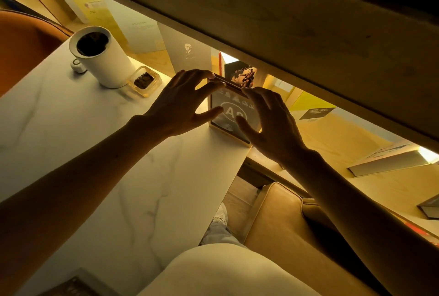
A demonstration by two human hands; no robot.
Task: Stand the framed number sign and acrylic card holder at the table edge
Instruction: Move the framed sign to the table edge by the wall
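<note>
The framed number sign [228, 111], gold-edged with a grey face and a white oval holding large characters, stands upright at the far right corner of the white marble table [99, 153]. My left hand [180, 103] holds its top left corner, fingers over the top edge and thumb against the left side. My right hand [268, 122] grips the right side, fingers on the top edge and thumb across the face. I cannot make out an acrylic card holder.
A white cylinder container [102, 55] and a small clear dish of dark bits [144, 81] sit at the table's far side. Books and cards lean on a lit wooden shelf [332, 134] beyond. A tan leather seat [280, 219] lies to the right, and my leg below.
</note>
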